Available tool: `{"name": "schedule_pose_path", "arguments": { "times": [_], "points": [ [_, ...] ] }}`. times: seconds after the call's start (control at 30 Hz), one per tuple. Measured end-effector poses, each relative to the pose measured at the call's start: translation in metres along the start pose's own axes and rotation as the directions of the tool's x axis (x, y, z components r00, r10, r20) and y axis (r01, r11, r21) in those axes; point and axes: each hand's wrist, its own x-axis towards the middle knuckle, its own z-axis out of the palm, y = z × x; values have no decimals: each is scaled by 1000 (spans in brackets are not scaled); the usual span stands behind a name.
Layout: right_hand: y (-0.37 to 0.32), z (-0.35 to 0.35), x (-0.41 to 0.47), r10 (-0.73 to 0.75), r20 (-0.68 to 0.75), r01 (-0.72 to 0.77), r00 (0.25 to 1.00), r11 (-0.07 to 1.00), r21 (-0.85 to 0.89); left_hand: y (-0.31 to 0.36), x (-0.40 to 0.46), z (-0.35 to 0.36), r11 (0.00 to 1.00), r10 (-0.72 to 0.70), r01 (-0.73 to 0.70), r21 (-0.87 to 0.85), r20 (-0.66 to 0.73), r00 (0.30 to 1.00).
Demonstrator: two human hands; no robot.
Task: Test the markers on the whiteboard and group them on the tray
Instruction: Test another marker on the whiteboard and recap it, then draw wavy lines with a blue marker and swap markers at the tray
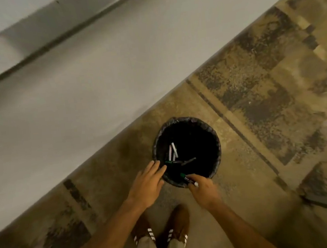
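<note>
Right hand (202,188) gripping green-capped marker (187,179) at near rim of black-lined bin (215,159), left hand (147,183) fingers spread wide, discarded markers (173,152) inside

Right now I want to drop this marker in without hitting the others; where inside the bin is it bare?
Inside the round black-lined bin, the far and right side is bare. The white and green markers crowd its left and near side, by the open left hand. The right hand grips a green-capped marker over the near rim.

Much lost to shadow inside the bin (214,136)

Its dark interior hides how many markers (174,150) lie there; their colours blur. Below the bin, the right hand (203,190) covers its marker's (186,179) barrel.
</note>
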Motion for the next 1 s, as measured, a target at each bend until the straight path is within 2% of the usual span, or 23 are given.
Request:
{"name": "schedule_pose_path", "arguments": {
  "times": [0.13, 0.23, 0.3, 0.4, 0.53, 0.73, 0.8, 0.9, 1.0],
  "points": [
    [41, 28, 49, -2, -8, 1, 1000, 988, -154, -18, 44, 54, 978, 114, -116, 175, 20, 993],
    [61, 40, 71, 7, -4, -8, 1000, 971, -237, -26, 65, 75, 961, 117, -129, 246, 65, 991],
    [69, 46, 81, -15, 18, 19, 1000, 963, -268, -29, 73, 79, 958, 129, -140, 250, 60, 990],
    [57, 36, 78, -84, -11, 80, 996, 975, -207, -25, 76, 59, 971, 194, -184, 151, -57, 979],
    [-14, -4, 38, -260, -94, 252, 961, 964, -82, 2, 48, -26, 985, 166, -172, -6, -224, 960],
    [-181, -90, -84, -565, -190, 579, 803, 815, 23, 41, -59, -181, 985, 63, -125, -123, -415, 908],
    [-227, -108, -128, -614, -196, 628, 765, 778, 14, 48, -113, -233, 986, -10, -71, -151, -475, 880],
    [-290, -115, -188, -647, -132, 653, 751, 757, 10, 49, -204, -290, 975, -147, 27, -221, -551, 822],
    [-349, -108, -244, -653, -79, 657, 753, 752, 48, 33, -288, -316, 938, -310, 170, -301, -511, 802]
  ]
}}
